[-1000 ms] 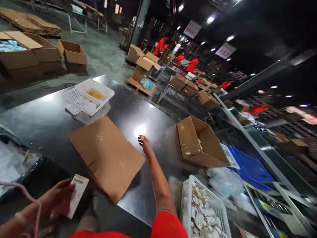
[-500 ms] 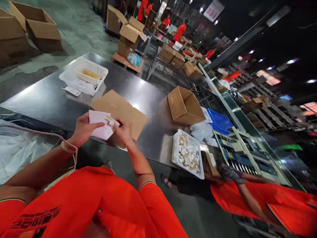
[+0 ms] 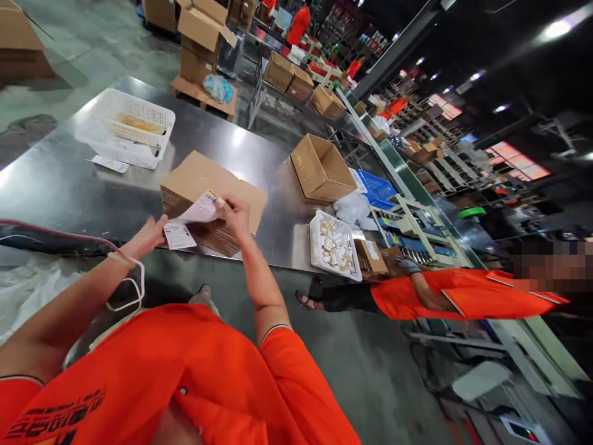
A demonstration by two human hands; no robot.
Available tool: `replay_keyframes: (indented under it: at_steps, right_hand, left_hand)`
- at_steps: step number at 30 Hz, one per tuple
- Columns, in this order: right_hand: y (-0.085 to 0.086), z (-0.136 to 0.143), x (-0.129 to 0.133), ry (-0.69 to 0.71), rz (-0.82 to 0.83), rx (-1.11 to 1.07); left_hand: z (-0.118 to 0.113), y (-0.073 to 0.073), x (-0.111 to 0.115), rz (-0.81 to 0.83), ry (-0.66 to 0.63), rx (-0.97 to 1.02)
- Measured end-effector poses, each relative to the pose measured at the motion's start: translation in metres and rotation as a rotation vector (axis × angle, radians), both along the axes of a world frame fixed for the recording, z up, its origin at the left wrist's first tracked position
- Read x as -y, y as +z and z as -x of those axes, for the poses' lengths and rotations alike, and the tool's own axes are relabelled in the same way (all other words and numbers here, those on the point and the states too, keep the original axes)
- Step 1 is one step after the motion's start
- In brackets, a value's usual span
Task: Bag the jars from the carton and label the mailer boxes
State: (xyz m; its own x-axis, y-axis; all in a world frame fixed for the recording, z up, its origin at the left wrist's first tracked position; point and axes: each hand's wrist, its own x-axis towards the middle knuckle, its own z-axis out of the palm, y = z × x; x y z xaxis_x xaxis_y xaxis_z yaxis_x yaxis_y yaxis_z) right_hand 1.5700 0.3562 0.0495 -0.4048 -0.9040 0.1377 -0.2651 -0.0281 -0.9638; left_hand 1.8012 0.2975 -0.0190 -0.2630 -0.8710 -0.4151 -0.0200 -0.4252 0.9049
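Note:
My left hand [image 3: 151,236] pinches the left end of printed white label sheets [image 3: 180,236] near the table's front edge; its fingers are slightly blurred. My right hand [image 3: 235,215] grips a curled, lifted label sheet [image 3: 201,209] with a yellow mark and black print near the fingers. Whether the curled piece and the flat lower piece are joined, I cannot tell. Both hands are over the front of a stack of flat brown cardboard [image 3: 204,176], which lies on the metal table [image 3: 273,235].
White perforated baskets [image 3: 160,117] stand at the table's far left, a loose label [image 3: 110,164] beside them. To the right are an open carton [image 3: 319,170], a basket of small white-and-tan pieces [image 3: 334,246] and a blue crate [image 3: 376,188]. A co-worker [image 3: 430,290] stands beyond.
The label sheets, earlier held flat between both hands, now spread apart: one piece curls up in the right hand, another hangs lower by the left. My view has shifted, showing more of the co-worker.

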Motion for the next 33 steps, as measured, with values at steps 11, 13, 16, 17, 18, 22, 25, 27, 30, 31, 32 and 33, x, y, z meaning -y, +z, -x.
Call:
replay_keyframes:
  at_steps: [11,13,16,17,18,22,25,27,30,31,32,33]
  right_hand:
    - [0.033,0.011,0.059,0.208,-0.053,-0.001]
    - [0.036,0.004,0.071,0.235,-0.062,-0.014]
    - [0.043,-0.011,0.088,0.280,-0.071,-0.042]
    - [0.047,-0.017,0.092,0.296,-0.073,-0.048]
    - [0.050,-0.023,0.097,0.311,-0.076,-0.051]
    - [0.059,-0.051,0.116,0.346,-0.085,-0.046]
    - [0.052,-0.077,0.136,0.312,-0.124,-0.017]
    - [0.043,-0.091,0.154,0.260,-0.172,0.008]
    - [0.035,-0.095,0.184,0.138,-0.217,0.013]
    - [0.034,-0.091,0.195,0.081,-0.215,-0.002]
    - [0.035,-0.086,0.207,0.031,-0.203,-0.026]
    - [0.035,-0.080,0.219,0.003,-0.185,-0.055]
  left_hand:
    - [0.012,0.033,0.017,0.296,-0.185,-0.117]
    - [0.005,0.037,0.020,0.290,-0.117,-0.137]
    - [-0.012,0.043,0.023,0.258,-0.047,-0.130]
    - [-0.019,0.044,0.024,0.245,-0.032,-0.132]
    - [-0.026,0.045,0.025,0.235,-0.020,-0.138]
    - [-0.056,0.041,0.032,0.244,0.020,-0.122]
    - [-0.073,0.037,0.039,0.266,0.117,-0.087]
    - [-0.080,0.035,0.043,0.261,0.181,-0.103]
    - [-0.091,0.033,0.050,0.236,0.263,-0.110]
    - [-0.095,0.032,0.052,0.217,0.291,-0.103]
    - [-0.099,0.030,0.055,0.192,0.318,-0.096]
    - [-0.103,0.028,0.059,0.166,0.341,-0.089]
